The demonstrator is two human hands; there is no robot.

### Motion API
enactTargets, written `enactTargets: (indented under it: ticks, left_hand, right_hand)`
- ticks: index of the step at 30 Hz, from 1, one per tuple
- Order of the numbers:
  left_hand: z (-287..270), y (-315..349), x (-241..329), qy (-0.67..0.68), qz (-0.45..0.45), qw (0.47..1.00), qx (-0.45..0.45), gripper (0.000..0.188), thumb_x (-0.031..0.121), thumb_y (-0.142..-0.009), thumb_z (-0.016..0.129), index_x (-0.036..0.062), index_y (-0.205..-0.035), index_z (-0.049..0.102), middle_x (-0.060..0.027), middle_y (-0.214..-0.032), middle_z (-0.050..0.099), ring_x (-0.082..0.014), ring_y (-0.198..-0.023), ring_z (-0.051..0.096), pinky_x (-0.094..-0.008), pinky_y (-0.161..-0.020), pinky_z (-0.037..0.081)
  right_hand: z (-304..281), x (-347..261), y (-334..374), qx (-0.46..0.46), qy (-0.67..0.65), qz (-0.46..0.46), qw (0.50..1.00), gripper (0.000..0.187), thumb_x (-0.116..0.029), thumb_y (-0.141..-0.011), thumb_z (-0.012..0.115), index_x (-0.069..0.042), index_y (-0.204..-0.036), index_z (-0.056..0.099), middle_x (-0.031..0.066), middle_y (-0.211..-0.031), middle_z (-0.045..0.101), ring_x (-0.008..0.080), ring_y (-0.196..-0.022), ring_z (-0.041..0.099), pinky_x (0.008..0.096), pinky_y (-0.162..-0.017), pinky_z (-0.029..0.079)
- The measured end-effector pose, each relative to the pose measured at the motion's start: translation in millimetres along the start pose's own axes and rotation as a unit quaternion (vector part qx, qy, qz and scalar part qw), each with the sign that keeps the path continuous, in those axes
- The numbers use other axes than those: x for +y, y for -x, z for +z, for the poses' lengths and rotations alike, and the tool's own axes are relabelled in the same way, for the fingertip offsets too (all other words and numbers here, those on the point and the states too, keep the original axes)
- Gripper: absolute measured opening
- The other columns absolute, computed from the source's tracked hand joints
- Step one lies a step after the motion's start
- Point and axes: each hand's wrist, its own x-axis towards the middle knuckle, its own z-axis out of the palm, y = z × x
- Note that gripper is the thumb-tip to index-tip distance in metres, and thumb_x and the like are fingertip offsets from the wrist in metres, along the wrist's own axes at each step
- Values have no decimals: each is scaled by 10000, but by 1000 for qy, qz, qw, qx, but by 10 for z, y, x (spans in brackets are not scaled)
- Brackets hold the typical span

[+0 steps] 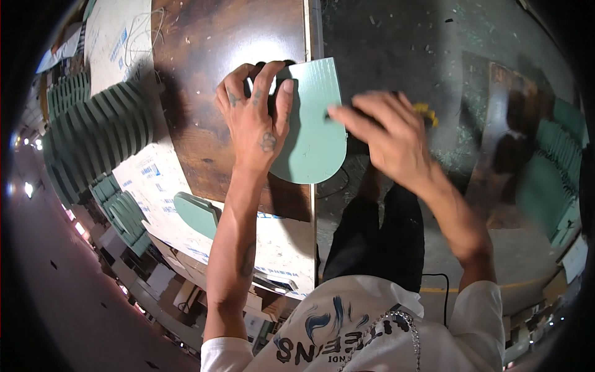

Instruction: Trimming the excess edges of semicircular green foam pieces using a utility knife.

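Observation:
A pale green panel [316,124] with one rounded end lies on the dark brown worktop, its right side reaching past the table's edge. My left hand [254,118] is at the panel's left side, fingers bent and thumb against it, holding it down. Something dark shows by those fingertips, too hidden to name. Over the panel's right edge is my right hand [390,133], smeared by motion. A small dark spot shows at its fingertips; whether it holds anything is unclear. A yellow thing [426,115] shows just beyond that hand.
A long row of stacked green panels [99,133] stands at the left, with smaller green pieces [197,214] on white printed sheeting nearer me. More green panels [548,167] are piled at the right. A black cable [446,291] runs along the floor.

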Motion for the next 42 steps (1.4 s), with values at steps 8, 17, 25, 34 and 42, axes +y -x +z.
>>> enactTargets:
  ticks: [8, 17, 25, 34, 42]
  left_hand:
    - [22, 15, -28, 3, 3, 1000, 15, 348, 412, -1031, 591, 178, -1270, 685, -170, -1238, 526, -361, -1182, 459, -532, -1035, 375]
    - [54, 24, -45, 4, -12, 999, 47, 331, 410, -1007, 622, 178, -1237, 681, -158, -1186, 530, -344, -1151, 466, -523, -1025, 349]
    - [7, 67, 156, -112, -311, 944, -23, 369, 289, -1055, 452, 35, -1297, 566, -286, -1209, 490, -409, -1165, 452, -615, -969, 347]
    - [11, 165, 4, 13, -63, 998, 20, 625, 4, -839, 582, 278, -1400, 591, -144, -1523, 403, -395, -1373, 397, -585, -1127, 308]
    - [62, 184, 19, -2, -55, 997, 47, 598, -22, -859, 521, 249, -1388, 590, -137, -1506, 435, -379, -1341, 445, -586, -1125, 299]
  right_hand:
    - [13, -141, 107, 50, -82, 72, 993, 503, 45, -863, 675, -210, -1294, 719, 88, -1003, 675, 200, -870, 666, 337, -728, 583]
    - [168, -522, 584, 19, -32, 36, 999, 525, 22, -883, 664, -247, -1332, 698, 77, -1056, 651, 238, -917, 656, 396, -779, 531]
    - [122, -230, -94, 87, -306, 253, 914, 412, 41, -926, 629, -48, -1327, 665, 167, -1176, 737, 290, -991, 731, 352, -807, 597]
    - [48, 339, -588, -44, -105, -56, 992, 447, 61, -882, 599, -224, -1179, 772, 39, -993, 746, 201, -907, 687, 352, -854, 537]
    - [11, -273, 351, -50, -70, -5, 996, 516, 3, -861, 690, -303, -1276, 726, 26, -968, 675, 192, -936, 652, 368, -766, 538]
